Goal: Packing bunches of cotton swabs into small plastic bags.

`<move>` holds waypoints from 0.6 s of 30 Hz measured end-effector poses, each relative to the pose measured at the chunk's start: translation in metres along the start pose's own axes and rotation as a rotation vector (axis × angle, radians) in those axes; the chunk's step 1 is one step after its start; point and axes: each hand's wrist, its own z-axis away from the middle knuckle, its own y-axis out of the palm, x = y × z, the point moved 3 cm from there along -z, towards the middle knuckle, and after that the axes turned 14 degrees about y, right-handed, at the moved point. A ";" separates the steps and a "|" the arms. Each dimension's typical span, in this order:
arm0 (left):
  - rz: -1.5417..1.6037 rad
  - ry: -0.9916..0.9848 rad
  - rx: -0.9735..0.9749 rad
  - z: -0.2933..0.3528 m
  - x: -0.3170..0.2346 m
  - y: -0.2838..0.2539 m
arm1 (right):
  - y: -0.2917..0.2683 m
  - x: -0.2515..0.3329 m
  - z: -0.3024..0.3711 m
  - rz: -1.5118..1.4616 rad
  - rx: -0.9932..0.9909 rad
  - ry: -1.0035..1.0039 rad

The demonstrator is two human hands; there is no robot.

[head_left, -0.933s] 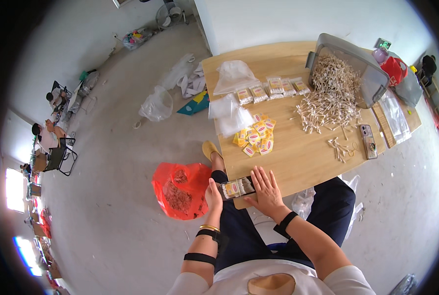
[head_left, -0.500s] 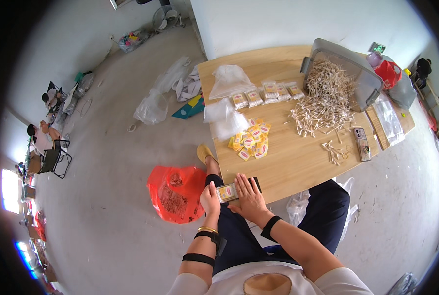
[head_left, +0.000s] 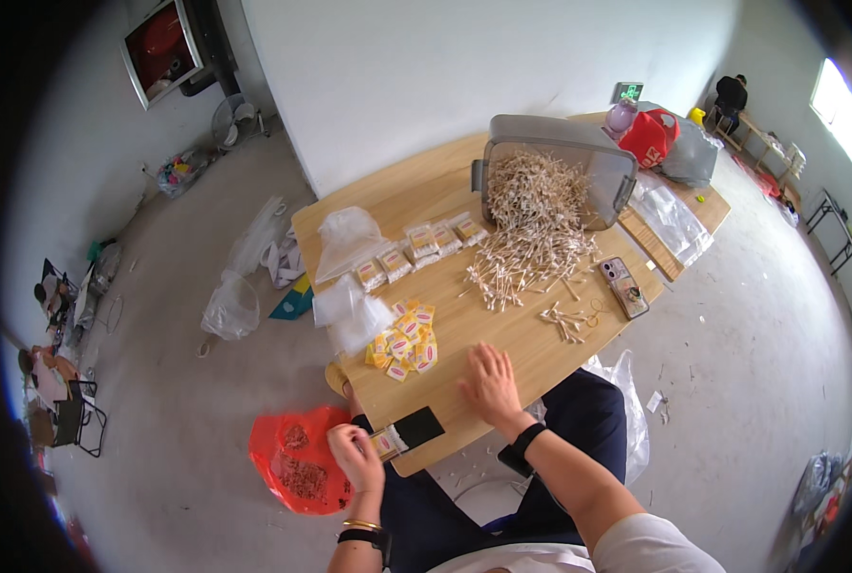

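My left hand (head_left: pixel 355 456) is closed at the table's near left corner, its fingers curled on the end of a clear packet of cotton swabs (head_left: pixel 388 441) with a yellow-and-white label card. The packet's other end rests by a flat black pad (head_left: pixel 422 426). Over the bare wood to the right, my right hand (head_left: pixel 493 384) is open, fingers stretched, holding nothing. Loose yellow-and-white label cards (head_left: pixel 405 339) lie in a heap left of it. Farther right sit a few loose cotton swabs (head_left: pixel 565 321) and a big pile of swabs (head_left: pixel 531 229) spilling from a tipped grey bin (head_left: pixel 609 186).
Filled swab packets (head_left: pixel 420 241) stand in a row behind the cards, beside clear plastic bags (head_left: pixel 350 310). A phone (head_left: pixel 625 288) lies on the table's (head_left: pixel 464 329) right. On the floor at left is an open red bag (head_left: pixel 297 468).
My right hand has lifted off the packet and moved right over the table. The left hand stays at the packet's end. The view has swung to the right.
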 end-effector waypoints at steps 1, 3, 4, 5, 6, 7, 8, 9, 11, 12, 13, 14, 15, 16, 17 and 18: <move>0.037 0.104 0.035 -0.006 -0.017 0.013 | -0.004 -0.011 -0.011 -0.004 -0.024 0.031; 0.113 0.151 0.239 -0.011 -0.052 0.045 | -0.007 -0.027 -0.033 -0.006 -0.052 0.065; 0.194 0.141 0.363 -0.008 -0.059 0.063 | -0.008 -0.030 -0.043 -0.007 -0.059 0.054; 0.193 0.143 0.361 -0.006 -0.064 0.076 | -0.010 -0.032 -0.054 -0.008 -0.067 0.043; 0.094 0.258 0.465 -0.005 -0.072 0.092 | -0.012 -0.034 -0.064 -0.024 -0.071 0.063; -0.007 0.372 0.568 -0.004 -0.075 0.105 | -0.015 -0.035 -0.073 -0.023 -0.074 0.063; -0.008 0.374 0.567 -0.005 -0.074 0.111 | -0.015 -0.036 -0.083 0.001 -0.024 0.079; 0.005 0.398 0.600 -0.004 -0.072 0.117 | -0.014 -0.037 -0.093 0.024 0.027 0.097; 0.012 0.423 0.634 -0.004 -0.068 0.122 | -0.018 -0.026 -0.113 0.036 0.042 0.100; 0.011 0.429 0.636 -0.004 -0.068 0.123 | -0.018 -0.024 -0.122 0.054 0.058 0.105; 0.009 0.435 0.638 -0.004 -0.067 0.124 | -0.018 -0.020 -0.131 0.051 0.059 0.105; 0.006 0.435 0.641 -0.002 -0.067 0.124 | -0.016 -0.017 -0.139 0.093 0.074 0.131; 0.005 0.434 0.646 -0.003 -0.068 0.124 | -0.013 -0.015 -0.148 0.134 0.087 0.157; 0.004 0.433 0.653 -0.004 -0.069 0.125 | -0.011 -0.012 -0.157 0.131 0.086 0.159; 0.004 0.436 0.655 -0.005 -0.070 0.125 | -0.009 -0.011 -0.165 0.191 0.090 0.205; -0.008 0.438 0.655 -0.004 -0.072 0.124 | -0.005 -0.011 -0.170 0.251 0.098 0.251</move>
